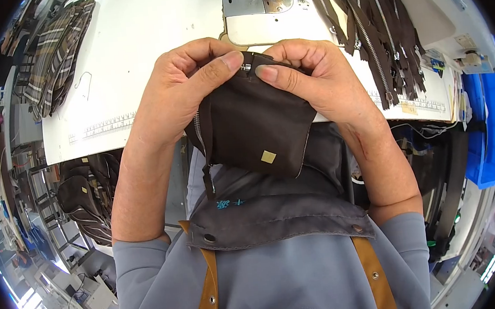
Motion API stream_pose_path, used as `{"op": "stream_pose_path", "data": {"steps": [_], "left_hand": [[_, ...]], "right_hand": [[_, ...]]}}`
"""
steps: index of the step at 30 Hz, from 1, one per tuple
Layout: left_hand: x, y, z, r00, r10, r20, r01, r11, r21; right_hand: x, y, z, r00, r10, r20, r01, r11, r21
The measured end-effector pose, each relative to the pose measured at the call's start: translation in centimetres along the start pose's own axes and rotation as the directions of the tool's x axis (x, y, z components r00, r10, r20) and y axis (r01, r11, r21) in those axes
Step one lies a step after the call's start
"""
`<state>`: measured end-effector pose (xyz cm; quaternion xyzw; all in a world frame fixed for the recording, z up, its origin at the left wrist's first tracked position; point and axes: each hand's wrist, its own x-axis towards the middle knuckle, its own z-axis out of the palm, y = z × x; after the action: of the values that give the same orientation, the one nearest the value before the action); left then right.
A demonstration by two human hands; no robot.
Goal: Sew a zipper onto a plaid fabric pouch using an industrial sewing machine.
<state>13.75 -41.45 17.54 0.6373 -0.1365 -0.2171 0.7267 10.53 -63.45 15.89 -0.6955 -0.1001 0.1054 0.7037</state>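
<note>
Both hands hold up a dark brown fabric panel (pixel 254 128) at the table's front edge, with a small yellowish square patch (pixel 268 156) low on it. My left hand (pixel 197 71) pinches its top edge between thumb and fingers. Close beside it, my right hand (pixel 305 71) grips the same edge, thumb in front. Between the two thumbs shows a bit of metal zipper (pixel 246 67). A loose zipper end (pixel 204 140) with silvery teeth hangs down the panel's left side. The fingers behind the panel are partly hidden.
Beyond my hands stands a sewing machine (pixel 247 3) set in the white table (pixel 151 40). Several dark zippers (pixel 374 34) lie over the table at the right. Folded plaid fabric (pixel 56 56) is stacked at the left. A blue bin (pixel 488 141) stands far right; dark bags (pixel 85 196) sit below left.
</note>
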Motion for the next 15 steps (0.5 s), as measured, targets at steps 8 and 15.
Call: {"op": "stream_pose_path", "data": {"steps": [8,15], "left_hand": [[-0.2,0.6,0.0,0.999,0.017,0.04,-0.023,0.989,0.145],[-0.4,1.1,0.7,1.0,-0.011,0.013,0.008,0.977,0.214]], "right_hand": [[-0.1,0.4,0.5,0.997,-0.07,-0.027,0.069,0.997,-0.047],[-0.4,0.3,0.4,0.992,-0.111,-0.052,0.104,0.988,-0.115]]}}
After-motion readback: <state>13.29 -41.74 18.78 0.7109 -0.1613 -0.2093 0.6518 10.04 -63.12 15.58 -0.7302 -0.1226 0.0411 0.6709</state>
